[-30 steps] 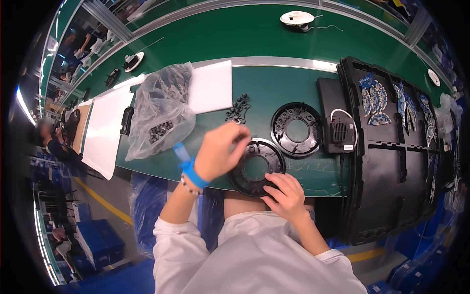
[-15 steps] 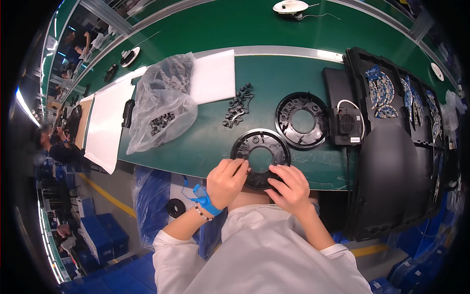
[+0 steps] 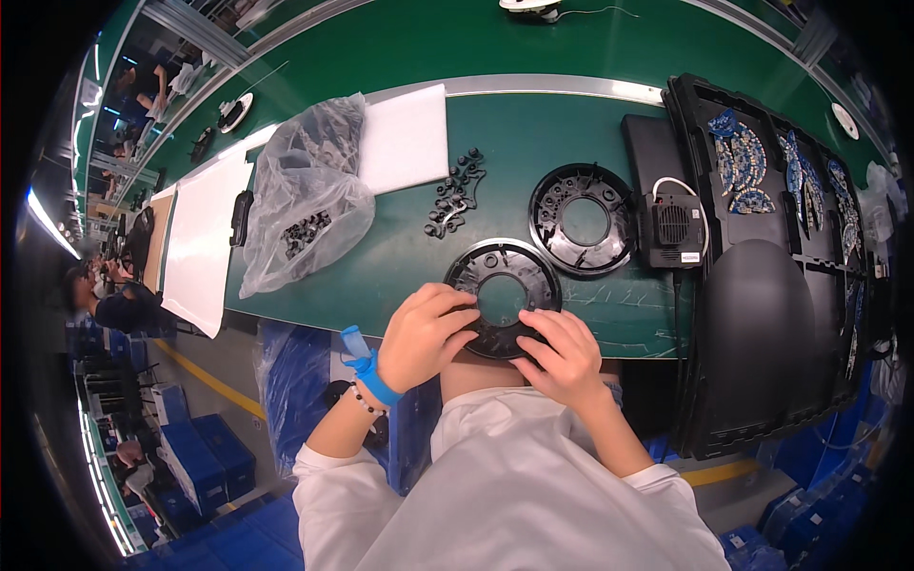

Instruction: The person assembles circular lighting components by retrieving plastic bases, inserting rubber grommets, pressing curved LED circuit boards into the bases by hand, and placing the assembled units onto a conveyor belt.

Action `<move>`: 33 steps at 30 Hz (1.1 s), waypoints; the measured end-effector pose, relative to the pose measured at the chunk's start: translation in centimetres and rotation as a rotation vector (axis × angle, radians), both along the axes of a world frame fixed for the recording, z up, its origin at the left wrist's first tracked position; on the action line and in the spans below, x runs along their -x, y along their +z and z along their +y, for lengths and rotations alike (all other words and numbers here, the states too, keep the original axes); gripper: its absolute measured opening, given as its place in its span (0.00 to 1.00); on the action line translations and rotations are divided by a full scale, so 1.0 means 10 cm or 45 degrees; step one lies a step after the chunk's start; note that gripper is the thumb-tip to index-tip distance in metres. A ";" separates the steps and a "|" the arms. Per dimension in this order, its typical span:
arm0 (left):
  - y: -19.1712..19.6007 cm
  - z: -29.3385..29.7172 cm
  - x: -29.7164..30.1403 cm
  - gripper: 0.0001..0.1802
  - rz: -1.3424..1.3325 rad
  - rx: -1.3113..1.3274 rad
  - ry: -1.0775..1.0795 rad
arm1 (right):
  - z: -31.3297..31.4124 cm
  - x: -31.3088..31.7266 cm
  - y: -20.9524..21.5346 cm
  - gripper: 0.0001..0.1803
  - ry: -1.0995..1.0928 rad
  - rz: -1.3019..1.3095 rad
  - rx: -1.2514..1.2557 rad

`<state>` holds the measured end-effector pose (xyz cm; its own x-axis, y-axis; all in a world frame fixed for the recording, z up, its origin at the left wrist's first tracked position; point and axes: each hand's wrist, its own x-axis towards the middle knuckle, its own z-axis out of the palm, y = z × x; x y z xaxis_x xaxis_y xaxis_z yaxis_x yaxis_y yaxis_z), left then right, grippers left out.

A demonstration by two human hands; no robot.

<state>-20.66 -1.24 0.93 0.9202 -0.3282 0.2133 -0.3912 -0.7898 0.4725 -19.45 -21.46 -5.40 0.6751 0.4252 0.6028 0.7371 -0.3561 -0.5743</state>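
A black plastic ring-shaped housing (image 3: 531,269) with a round central hole lies at the table's near edge, in front of me. My left hand (image 3: 424,333) is at its left side, fingers curled over the ring and thumb lower on the rim. With bent fingers on the ring's inner edge and the thumb at the near rim, my right hand (image 3: 564,354) grips the right side. Any small part under my fingertips is hidden. A second black ring housing (image 3: 545,231), with small black parts in it, lies just beyond. Loose small black parts (image 3: 454,195) are scattered to its left.
A clear plastic bag (image 3: 324,205) of small black parts and a white foam sheet (image 3: 409,143) lie to the left. At right stand a black device with a fan grille (image 3: 673,226) and a black tray (image 3: 762,247) holding blue circuit boards (image 3: 741,157).
My left hand has shifted slightly left and down, its fingers loosening from a tighter pinch. My right hand stays at the ring's right side. The whole view has shifted a little.
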 end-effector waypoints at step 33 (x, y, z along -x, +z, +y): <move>-0.39 0.04 -0.14 0.29 0.168 0.632 0.080 | -1.87 -0.37 1.28 0.08 -0.598 -0.375 0.566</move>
